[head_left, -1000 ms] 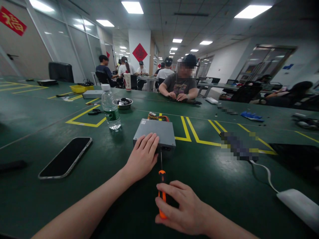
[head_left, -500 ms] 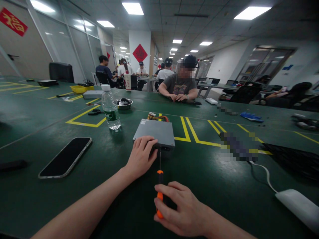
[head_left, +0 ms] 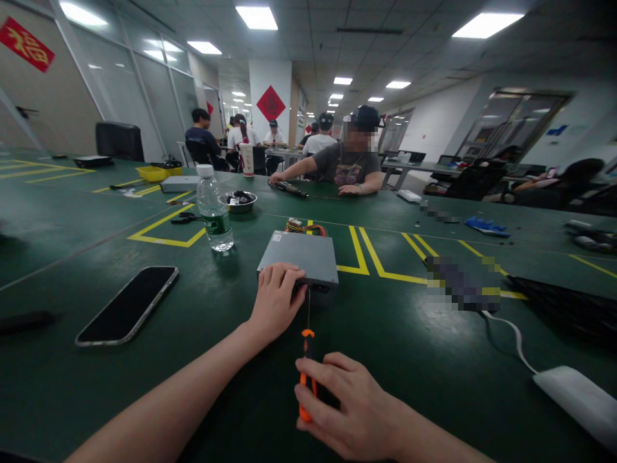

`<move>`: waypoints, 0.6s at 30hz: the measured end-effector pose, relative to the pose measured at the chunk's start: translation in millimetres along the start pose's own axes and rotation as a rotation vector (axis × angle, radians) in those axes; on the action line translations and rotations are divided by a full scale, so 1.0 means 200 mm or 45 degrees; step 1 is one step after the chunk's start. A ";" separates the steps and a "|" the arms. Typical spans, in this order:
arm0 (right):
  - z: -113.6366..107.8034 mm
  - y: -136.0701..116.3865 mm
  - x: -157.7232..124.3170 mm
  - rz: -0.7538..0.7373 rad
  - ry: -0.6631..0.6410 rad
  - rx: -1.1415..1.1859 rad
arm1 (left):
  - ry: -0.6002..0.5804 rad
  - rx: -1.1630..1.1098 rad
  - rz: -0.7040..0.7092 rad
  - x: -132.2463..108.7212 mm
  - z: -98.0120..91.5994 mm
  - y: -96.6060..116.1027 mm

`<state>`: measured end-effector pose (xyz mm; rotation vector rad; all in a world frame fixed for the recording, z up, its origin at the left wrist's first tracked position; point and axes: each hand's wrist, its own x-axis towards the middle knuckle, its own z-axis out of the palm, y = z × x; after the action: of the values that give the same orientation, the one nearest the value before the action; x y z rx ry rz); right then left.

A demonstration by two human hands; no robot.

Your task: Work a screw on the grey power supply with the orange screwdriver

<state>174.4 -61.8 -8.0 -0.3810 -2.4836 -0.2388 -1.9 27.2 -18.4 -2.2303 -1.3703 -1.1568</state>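
A grey computer power supply (head_left: 299, 252) lies on the green table, with a bundle of coloured wires (head_left: 306, 227) at its far side. My left hand (head_left: 277, 299) grips its near left corner, fingers on the top cover and thumb by the near face. In my right hand (head_left: 347, 402) is a screwdriver (head_left: 307, 347) with an orange and black handle, held between thumb and fingers. Its thin shaft points away from me to the near face of the power supply, close to my left thumb. The tip's exact contact is hidden.
Left of the power supply stand a water bottle (head_left: 215, 212) and a metal bowl (head_left: 240, 201) of dark parts. A phone (head_left: 128, 305) lies nearer on the left. On the right are a white device (head_left: 573, 399) with a cable and a black bag (head_left: 569, 305). A co-worker (head_left: 344, 164) sits opposite.
The screwdriver handle has shifted slightly left and its grip has turned a little in my right fingers. My left hand stays put. The co-worker has reached an arm out to a dark tool.
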 end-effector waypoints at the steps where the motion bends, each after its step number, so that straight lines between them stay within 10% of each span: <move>1: 0.01 0.00 -0.01 0.005 0.042 0.008 | -0.004 0.001 0.001 0.00 0.00 0.00; 18: 0.00 0.00 0.01 0.032 0.142 0.007 | -0.009 -0.002 0.008 0.00 0.00 0.00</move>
<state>174.3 -61.1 -6.6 -0.3862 -2.3682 -0.2367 -2.1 26.5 -17.9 -2.2403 -1.3641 -1.1493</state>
